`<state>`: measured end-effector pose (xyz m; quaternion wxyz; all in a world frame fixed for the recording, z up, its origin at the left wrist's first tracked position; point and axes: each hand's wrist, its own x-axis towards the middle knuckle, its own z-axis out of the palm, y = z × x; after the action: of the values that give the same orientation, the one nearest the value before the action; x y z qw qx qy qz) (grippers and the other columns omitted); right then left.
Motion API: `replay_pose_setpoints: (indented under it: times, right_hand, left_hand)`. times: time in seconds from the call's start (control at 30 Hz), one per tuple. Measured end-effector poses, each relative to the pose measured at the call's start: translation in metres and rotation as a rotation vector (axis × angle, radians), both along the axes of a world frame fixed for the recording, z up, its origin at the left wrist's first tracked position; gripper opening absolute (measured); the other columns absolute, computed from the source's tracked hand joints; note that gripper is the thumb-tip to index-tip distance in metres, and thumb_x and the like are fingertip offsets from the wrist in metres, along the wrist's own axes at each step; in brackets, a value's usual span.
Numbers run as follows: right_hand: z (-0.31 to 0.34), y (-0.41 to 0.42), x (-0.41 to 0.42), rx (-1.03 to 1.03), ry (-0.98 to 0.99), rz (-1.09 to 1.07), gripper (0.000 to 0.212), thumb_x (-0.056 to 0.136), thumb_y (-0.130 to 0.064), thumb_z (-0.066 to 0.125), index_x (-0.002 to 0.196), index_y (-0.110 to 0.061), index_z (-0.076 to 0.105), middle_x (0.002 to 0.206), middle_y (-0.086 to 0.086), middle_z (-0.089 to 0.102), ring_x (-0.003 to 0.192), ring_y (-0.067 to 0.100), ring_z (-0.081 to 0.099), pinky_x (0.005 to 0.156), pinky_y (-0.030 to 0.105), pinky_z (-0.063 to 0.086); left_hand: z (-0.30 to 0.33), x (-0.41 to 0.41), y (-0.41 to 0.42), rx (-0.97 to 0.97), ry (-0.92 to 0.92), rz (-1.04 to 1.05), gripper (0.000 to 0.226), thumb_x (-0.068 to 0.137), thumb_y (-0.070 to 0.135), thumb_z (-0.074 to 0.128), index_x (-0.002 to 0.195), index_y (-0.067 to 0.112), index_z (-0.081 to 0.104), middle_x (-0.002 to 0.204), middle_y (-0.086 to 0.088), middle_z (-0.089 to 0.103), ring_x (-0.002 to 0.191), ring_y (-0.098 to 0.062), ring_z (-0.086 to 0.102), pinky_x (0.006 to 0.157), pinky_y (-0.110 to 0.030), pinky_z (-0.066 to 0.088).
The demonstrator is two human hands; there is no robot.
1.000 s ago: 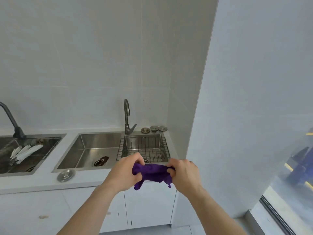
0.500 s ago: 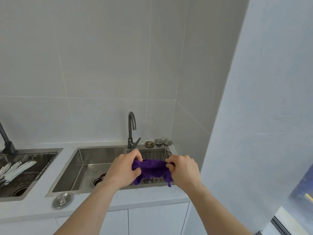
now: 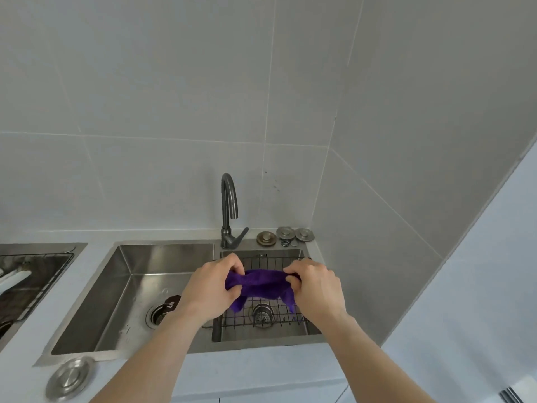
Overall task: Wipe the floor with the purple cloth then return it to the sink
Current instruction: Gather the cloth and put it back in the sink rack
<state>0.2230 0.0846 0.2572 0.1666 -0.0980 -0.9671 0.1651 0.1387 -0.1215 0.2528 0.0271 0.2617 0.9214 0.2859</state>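
Observation:
The purple cloth (image 3: 263,285) is bunched and stretched between both hands, held in the air above the right compartment of the steel sink (image 3: 136,289). My left hand (image 3: 212,289) grips its left end and my right hand (image 3: 315,289) grips its right end. Loose corners of the cloth hang down toward the black wire rack (image 3: 261,318) that sits in that compartment. A drain strainer shows through the rack below the cloth.
A dark faucet (image 3: 229,210) stands behind the sink, with three metal drain plugs (image 3: 286,235) beside it. A round steel lid (image 3: 69,378) lies on the white counter at front left. A second sink (image 3: 26,286) is at far left. Tiled walls close the corner on the right.
The view has closed in on the sink and tilted over it. Both hands have carried the cloth forward from the counter's front edge to above the wire rack.

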Motion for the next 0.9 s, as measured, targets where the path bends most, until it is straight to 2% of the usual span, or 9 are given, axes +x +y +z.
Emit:
replay_pose_setpoints:
  times: [0.1, 0.23, 0.4, 0.5, 0.6, 0.77, 0.83, 0.9]
  right_hand:
    - [-0.029, 0.026, -0.055, -0.012, -0.052, -0.001, 0.019, 0.099, -0.024, 0.056, 0.111, -0.028, 0.07, 0.103, -0.006, 0.074, 0.091, 0.021, 0.069, 0.073, 0.035, 0.054]
    - [-0.071, 0.058, -0.122, -0.047, -0.166, 0.018, 0.018, 0.102, -0.025, 0.051, 0.113, -0.027, 0.066, 0.107, -0.007, 0.072, 0.092, 0.017, 0.067, 0.074, 0.029, 0.051]
    - [-0.128, 0.081, -0.181, -0.083, -0.277, 0.02, 0.018, 0.101, -0.024, 0.052, 0.115, -0.026, 0.064, 0.107, -0.006, 0.07, 0.093, 0.016, 0.066, 0.079, 0.037, 0.057]
    - [-0.162, 0.09, -0.197, -0.103, -0.343, 0.035, 0.019, 0.1, -0.022, 0.054, 0.116, -0.024, 0.063, 0.11, -0.005, 0.068, 0.093, 0.018, 0.066, 0.078, 0.038, 0.058]
    - [-0.194, 0.094, -0.204, -0.127, -0.411, 0.066, 0.022, 0.098, -0.019, 0.059, 0.119, -0.022, 0.063, 0.113, -0.003, 0.065, 0.094, 0.017, 0.065, 0.08, 0.034, 0.058]
    - [-0.239, 0.098, -0.201, -0.143, -0.468, 0.073, 0.02, 0.095, -0.017, 0.062, 0.114, -0.022, 0.067, 0.108, -0.002, 0.066, 0.09, 0.016, 0.067, 0.075, 0.031, 0.059]
    - [-0.253, 0.099, -0.199, -0.126, -0.506, 0.091, 0.021, 0.096, -0.018, 0.061, 0.115, -0.023, 0.069, 0.111, -0.002, 0.065, 0.095, 0.017, 0.066, 0.077, 0.033, 0.06]
    - [-0.264, 0.099, -0.195, -0.111, -0.539, 0.095, 0.023, 0.092, -0.016, 0.067, 0.113, -0.023, 0.072, 0.111, -0.002, 0.065, 0.097, 0.018, 0.066, 0.077, 0.034, 0.061]
  left_hand:
    - [-0.03, -0.056, 0.024, -0.033, -0.034, -0.002, 0.03, 0.084, 0.022, 0.076, 0.096, 0.038, 0.054, 0.098, 0.015, 0.071, 0.081, -0.006, 0.065, 0.066, -0.018, 0.048]
    - [-0.075, -0.121, 0.056, -0.085, -0.104, -0.023, 0.031, 0.086, 0.021, 0.074, 0.1, 0.037, 0.051, 0.097, 0.016, 0.069, 0.077, -0.003, 0.061, 0.061, -0.012, 0.04]
    - [-0.135, -0.173, 0.082, -0.115, -0.177, 0.004, 0.031, 0.085, 0.02, 0.072, 0.103, 0.037, 0.052, 0.101, 0.019, 0.064, 0.083, -0.008, 0.062, 0.074, -0.028, 0.056]
    - [-0.168, -0.189, 0.094, -0.145, -0.207, 0.01, 0.028, 0.085, 0.02, 0.071, 0.102, 0.034, 0.054, 0.103, 0.017, 0.065, 0.085, -0.011, 0.063, 0.076, -0.031, 0.056]
    - [-0.2, -0.195, 0.099, -0.211, -0.224, 0.013, 0.026, 0.086, 0.019, 0.067, 0.104, 0.032, 0.053, 0.105, 0.012, 0.066, 0.086, -0.014, 0.059, 0.075, -0.029, 0.051]
    - [-0.24, -0.186, 0.104, -0.31, -0.209, -0.006, 0.027, 0.08, 0.011, 0.071, 0.097, 0.026, 0.059, 0.098, 0.009, 0.071, 0.091, -0.021, 0.065, 0.076, -0.032, 0.053]
    - [-0.252, -0.18, 0.104, -0.354, -0.203, -0.02, 0.031, 0.074, 0.009, 0.077, 0.097, 0.026, 0.063, 0.094, 0.009, 0.073, 0.089, -0.02, 0.068, 0.076, -0.034, 0.057]
    - [-0.263, -0.174, 0.101, -0.393, -0.198, -0.044, 0.046, 0.064, 0.011, 0.088, 0.102, 0.026, 0.066, 0.091, 0.01, 0.075, 0.086, -0.017, 0.071, 0.075, -0.034, 0.061]
